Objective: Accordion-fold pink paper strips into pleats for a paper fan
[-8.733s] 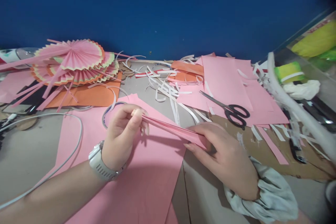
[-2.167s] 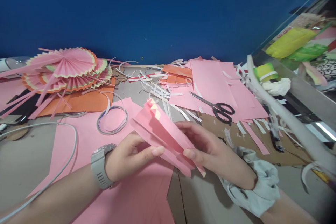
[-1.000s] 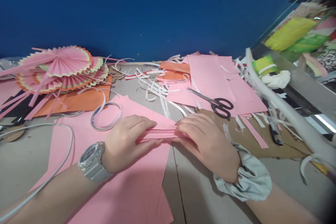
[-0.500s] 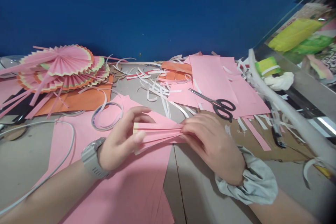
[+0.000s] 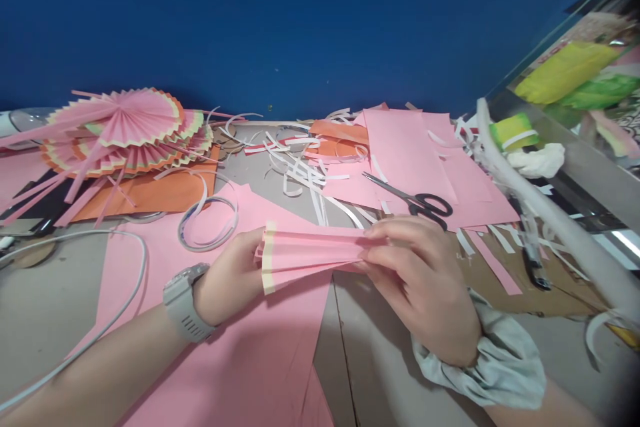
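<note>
Grey tabletop (image 5: 367,360): one, with a dark seam; its bare surface shows between the large pink paper sheet (image 5: 245,360) and the right forearm, and again left of that sheet, where one white cable (image 5: 145,263) curves across. The sheet's slanting right edge passes beneath the work. Brown flat cardboard (image 5: 493,287): one piece visible, right side. Pink round pleated rosettes (image 5: 133,123) with orange and pale-yellow rims: at least two, stacked; exact count hidden by overlap.

Two hands. Right hand (image 5: 425,287) pinches the gathered end of the pink accordion-folded paper with a pale-yellow edge (image 5: 313,252), one piece, held above the sheet. Left hand (image 5: 233,280) is at the fanned end; its fingertips are behind the folds, grip cannot be told. Change since the last frame: the left thumb no longer shows over the pale edge, which now lies fully in view.

Black-handled scissors (image 5: 413,199): one pair, near the right hand. White tape roll (image 5: 181,232): one, on the sheet.
</note>
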